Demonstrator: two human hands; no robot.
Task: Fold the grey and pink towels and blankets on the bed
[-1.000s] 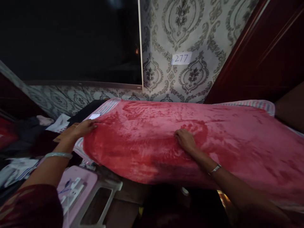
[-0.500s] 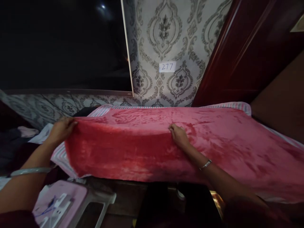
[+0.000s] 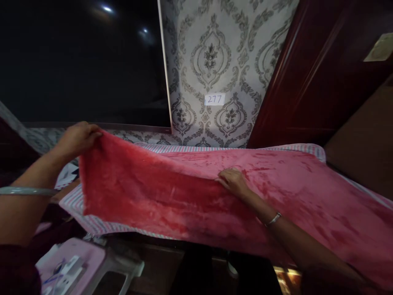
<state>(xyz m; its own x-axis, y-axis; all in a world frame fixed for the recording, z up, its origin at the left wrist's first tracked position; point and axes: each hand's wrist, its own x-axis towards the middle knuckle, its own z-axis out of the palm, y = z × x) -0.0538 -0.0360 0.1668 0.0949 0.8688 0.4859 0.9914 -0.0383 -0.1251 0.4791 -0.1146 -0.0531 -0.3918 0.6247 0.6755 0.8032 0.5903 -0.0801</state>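
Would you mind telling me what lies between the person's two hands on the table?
In the head view, only the red fleece blanket spans from the left hand, which grips its raised corner, to the right hand, resting flat on it.

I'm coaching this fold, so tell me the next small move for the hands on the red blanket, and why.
Probably carry the left hand rightward, over toward the right hand. The left hand grips the blanket by its lifted end, raised off the striped sheet, while the right hand presses flat near the middle, like a hinge for a fold.
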